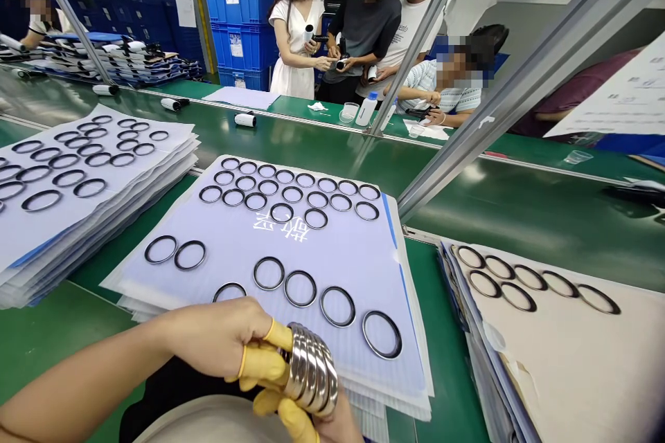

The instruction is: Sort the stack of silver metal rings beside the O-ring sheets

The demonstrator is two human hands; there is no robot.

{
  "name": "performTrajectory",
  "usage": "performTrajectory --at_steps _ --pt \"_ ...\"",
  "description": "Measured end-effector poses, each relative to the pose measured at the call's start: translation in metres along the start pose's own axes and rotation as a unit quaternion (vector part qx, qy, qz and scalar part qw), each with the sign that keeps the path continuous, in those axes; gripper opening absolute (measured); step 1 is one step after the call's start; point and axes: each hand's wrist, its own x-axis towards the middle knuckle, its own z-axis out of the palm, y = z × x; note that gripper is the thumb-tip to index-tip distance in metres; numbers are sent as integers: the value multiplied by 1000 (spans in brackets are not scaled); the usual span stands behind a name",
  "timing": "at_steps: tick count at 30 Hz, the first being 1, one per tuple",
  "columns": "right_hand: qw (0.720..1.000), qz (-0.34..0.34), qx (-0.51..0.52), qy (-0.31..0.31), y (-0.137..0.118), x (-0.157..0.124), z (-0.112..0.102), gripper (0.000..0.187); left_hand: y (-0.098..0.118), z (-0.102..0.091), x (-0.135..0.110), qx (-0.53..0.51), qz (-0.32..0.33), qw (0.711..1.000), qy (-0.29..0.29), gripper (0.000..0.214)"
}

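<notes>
Several shiny metal rings [312, 370] are bunched side by side, like a short coil, low in the middle of the view. My left hand [223, 342], with yellow finger cots, closes its fingers on the left end of this stack. From below and to the right, my right hand [340, 415] wraps round the same rings; its fingers also wear yellow cots, and part of it is cut off by the lower edge. Just beyond my hands, more black-and-silver rings [339, 307] lie flat in loose rows on a stack of white sheets [218, 242]. One ring is partly hidden behind my left hand.
Another sheet stack [129, 183] with rings stands at left; a beige board [582, 360] with rings is at right. A green conveyor belt [312, 135] carries white cylinders. A metal frame post [519, 76] slants across. Several people work beyond, near blue crates [242, 48].
</notes>
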Motion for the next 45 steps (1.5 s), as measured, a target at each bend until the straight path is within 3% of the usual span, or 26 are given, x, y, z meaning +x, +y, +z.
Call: performTrajectory --at_steps 3,9,12,15,18,21,23,27,31,36,40,45 --pt "998 -11 -53 -22 -3 2 -1 45 5 1 0 -64 -20 997 -38 13" --pt "997 -9 -74 -2 -1 0 -4 51 5 1 1 -60 -49 997 -30 15" --pt "994 -45 -104 1 5 2 -6 47 1 2 1 -51 -57 996 -45 18" --pt "994 -24 -103 4 18 1 -10 51 -2 6 2 -63 -56 994 -68 18" --pt "999 7 -53 8 33 -7 -15 67 -4 11 6 -71 -15 992 -101 21" --pt "1000 2 -10 -2 37 -18 -23 70 -6 15 7 -21 86 992 -95 38" --pt "1000 -6 3 12 31 -21 -27 67 -7 18 7 22 131 988 -82 48" --pt "997 -6 61 47 4 -15 -28 76 -8 21 8 53 125 990 -45 65" --pt "997 -40 62 19 -12 -4 -23 69 -9 28 14 -71 163 984 -5 73" --pt "998 -25 -9 48 -12 -5 -18 76 -28 44 24 -314 78 946 9 40" --pt "997 -5 -50 52 -13 -8 -18 73 -34 51 26 -362 59 930 26 24" --pt "997 -5 -64 48 -12 -8 -18 82 -34 55 27 -378 54 923 53 22"
